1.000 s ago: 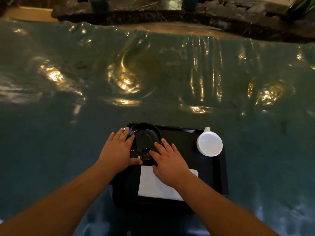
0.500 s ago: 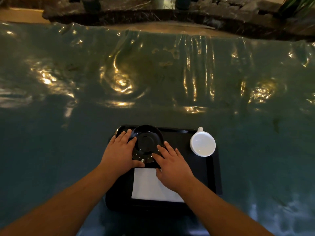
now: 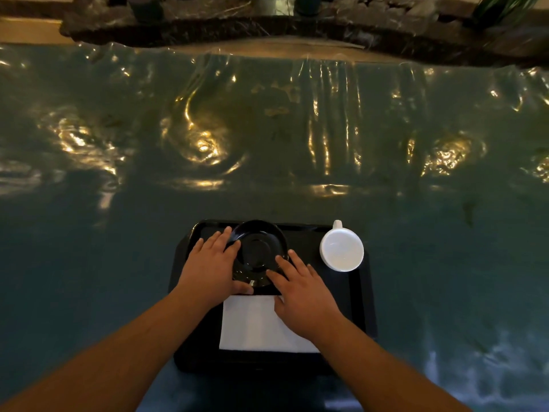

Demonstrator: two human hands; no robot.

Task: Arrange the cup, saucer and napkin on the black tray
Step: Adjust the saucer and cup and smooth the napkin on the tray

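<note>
A black tray [image 3: 361,304] lies near the front edge of the table. On its far left part sits a black saucer [image 3: 258,248]. My left hand [image 3: 209,266] grips the saucer's left rim, thumb under its near edge. My right hand [image 3: 303,289] rests fingers on the saucer's near right rim, its palm over a white folded napkin [image 3: 249,322] lying on the tray's near half. A white cup [image 3: 341,248] stands upside down at the tray's far right corner, handle pointing away.
The table is covered by a wrinkled, shiny teal plastic sheet [image 3: 267,129] with bright light reflections. Beyond its far edge runs a dark stone ledge [image 3: 267,22], with plant leaves [image 3: 502,7] at the top right.
Both hands stay on the saucer; they and the saucer have shifted slightly left on the tray. The view has drifted, so the tray sits a little further left in frame.
</note>
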